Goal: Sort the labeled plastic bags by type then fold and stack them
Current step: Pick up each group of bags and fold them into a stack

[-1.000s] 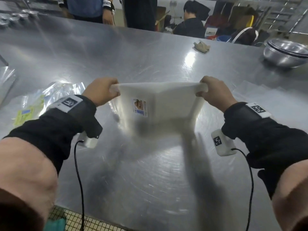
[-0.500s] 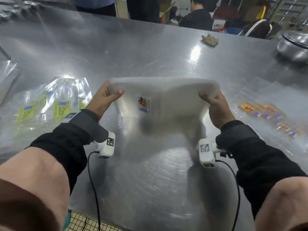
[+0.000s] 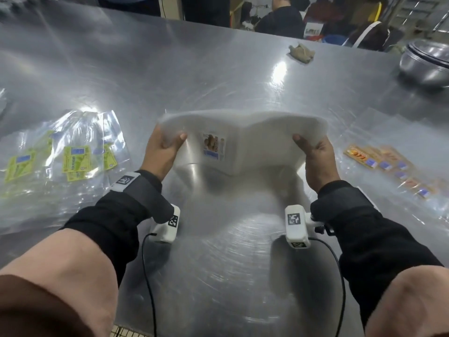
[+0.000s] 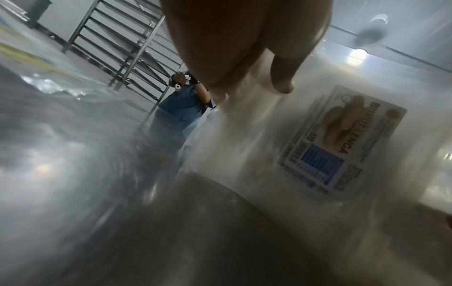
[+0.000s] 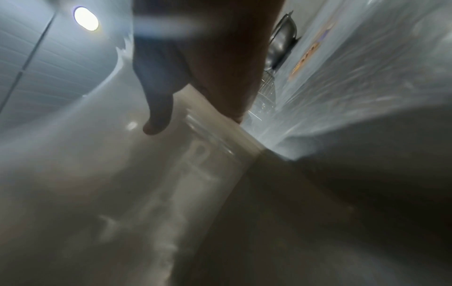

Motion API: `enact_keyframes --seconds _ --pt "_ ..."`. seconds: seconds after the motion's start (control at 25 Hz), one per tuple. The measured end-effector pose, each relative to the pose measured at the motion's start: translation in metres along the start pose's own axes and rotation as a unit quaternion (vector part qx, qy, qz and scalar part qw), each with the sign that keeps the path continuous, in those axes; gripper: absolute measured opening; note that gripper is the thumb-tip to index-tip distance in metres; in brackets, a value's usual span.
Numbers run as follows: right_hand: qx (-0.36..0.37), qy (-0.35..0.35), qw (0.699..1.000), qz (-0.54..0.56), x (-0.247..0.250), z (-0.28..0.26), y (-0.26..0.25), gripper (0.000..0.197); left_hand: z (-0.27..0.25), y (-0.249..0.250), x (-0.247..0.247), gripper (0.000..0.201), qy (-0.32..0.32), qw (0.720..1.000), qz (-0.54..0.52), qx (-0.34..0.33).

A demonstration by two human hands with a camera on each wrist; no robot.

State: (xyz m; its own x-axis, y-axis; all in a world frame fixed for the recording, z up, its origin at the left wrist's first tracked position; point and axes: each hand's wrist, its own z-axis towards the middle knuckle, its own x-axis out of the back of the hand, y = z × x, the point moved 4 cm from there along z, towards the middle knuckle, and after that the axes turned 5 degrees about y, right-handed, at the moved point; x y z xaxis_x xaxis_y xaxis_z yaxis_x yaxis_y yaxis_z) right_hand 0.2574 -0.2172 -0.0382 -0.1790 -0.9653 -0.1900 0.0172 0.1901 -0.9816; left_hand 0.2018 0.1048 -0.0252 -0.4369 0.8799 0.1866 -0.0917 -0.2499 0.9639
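A bundle of milky plastic bags (image 3: 243, 139) hung at the centre of the head view, held above the steel table (image 3: 218, 76) and sagging in the middle. A biscuit label (image 3: 213, 145) faced the camera left of centre; in the left wrist view the same label (image 4: 342, 139) read partly as "LENGA". The left hand (image 3: 162, 152) pinched the bundle's left end, thumb on the near face and fingers curled behind it. The right hand (image 3: 315, 154) gripped the right end the same way, thumb pressed on the near side.

Judging by the layout, sorting was well under way. At the left of the frame lay a loose heap of clear bags with green labels (image 3: 75, 159), overlapping and not squared up. At the right edge, clear bags with orange labels (image 3: 379, 159) were fanned in a diagonal row. Neither group looked folded or stacked. The held bundle seemed to be a third type, probably being aligned or folded before being set down, so folding and stacking of all three kinds remained.

At the upper right of the frame sat nested metal bowls (image 3: 427, 62); whether they held anything could not be seen. A crumpled tan rag (image 3: 301, 53) lay near the table's far edge, and people stood or sat beyond it.
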Motion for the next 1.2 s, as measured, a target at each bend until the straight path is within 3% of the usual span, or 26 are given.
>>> enact_keyframes --seconds 0.12,0.24,0.4,0.48,0.6,0.72,0.8,0.88,1.04,1.12,1.2 --pt "-0.02 -0.041 0.998 -0.048 -0.005 0.0 0.007 0.046 0.001 -0.002 0.005 0.03 0.038 0.999 -0.015 -0.011" --pt "-0.02 -0.029 0.998 -0.058 -0.01 -0.006 0.011 0.027 0.004 -0.01 0.01 0.03 0.079 0.996 -0.038 0.012" --pt "0.012 -0.004 0.999 -0.039 0.007 -0.005 0.008 0.029 -0.007 -0.014 -0.015 0.035 -0.046 0.997 -0.02 0.053" --pt "0.015 -0.012 0.999 -0.048 0.004 -0.004 0.01 0.035 -0.001 -0.012 -0.012 0.026 -0.045 0.998 -0.005 0.041" --pt "0.015 -0.003 0.999 -0.046 -0.004 -0.006 0.012 0.018 0.008 -0.005 0.003 0.026 -0.003 0.999 -0.024 0.038" --pt "0.011 0.001 0.999 -0.035 0.01 -0.003 0.008 0.018 0.003 0.007 -0.003 0.022 -0.1 0.994 0.02 0.027" --pt "0.008 -0.003 0.999 -0.037 0.019 0.0 0.004 0.015 0.001 0.009 -0.008 0.023 -0.131 0.989 0.071 0.018" --pt "0.017 0.001 0.999 -0.033 0.019 0.002 0.001 0.012 0.004 0.008 -0.007 0.008 -0.094 0.989 0.113 -0.015" --pt "0.052 0.008 0.998 -0.023 0.015 0.004 -0.008 0.013 0.004 0.011 -0.001 0.015 0.01 0.977 0.178 -0.119" --pt "0.05 0.009 0.999 -0.019 0.016 0.003 -0.006 0.013 0.0 0.008 -0.005 0.013 0.031 0.98 0.166 -0.107" --pt "0.035 0.01 0.999 -0.015 0.017 -0.002 0.002 0.014 -0.004 -0.003 -0.011 0.01 0.021 0.99 0.13 -0.051"
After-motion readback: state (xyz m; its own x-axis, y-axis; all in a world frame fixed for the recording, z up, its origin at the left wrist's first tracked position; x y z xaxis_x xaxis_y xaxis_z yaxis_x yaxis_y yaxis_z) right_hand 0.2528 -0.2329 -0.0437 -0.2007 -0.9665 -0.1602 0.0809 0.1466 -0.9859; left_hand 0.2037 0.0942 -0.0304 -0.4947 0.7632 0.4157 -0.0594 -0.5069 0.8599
